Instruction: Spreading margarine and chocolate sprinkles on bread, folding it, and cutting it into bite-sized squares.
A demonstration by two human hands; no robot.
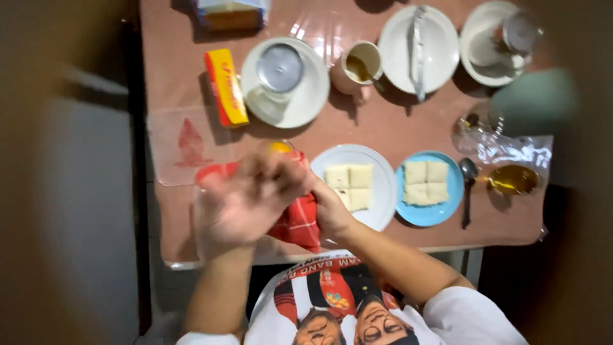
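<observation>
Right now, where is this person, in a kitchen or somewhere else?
Probably a dining table at home. The reddish table holds a white plate and a blue plate of cut bread squares, a cup, and a spoon.

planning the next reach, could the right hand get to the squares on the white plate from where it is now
Probably yes. The right hand rests at the near rim of the white plate, against the red checked cloth. The pale squares lie uncovered just beyond it, with nothing standing between; it would have to leave the cloth.
</observation>
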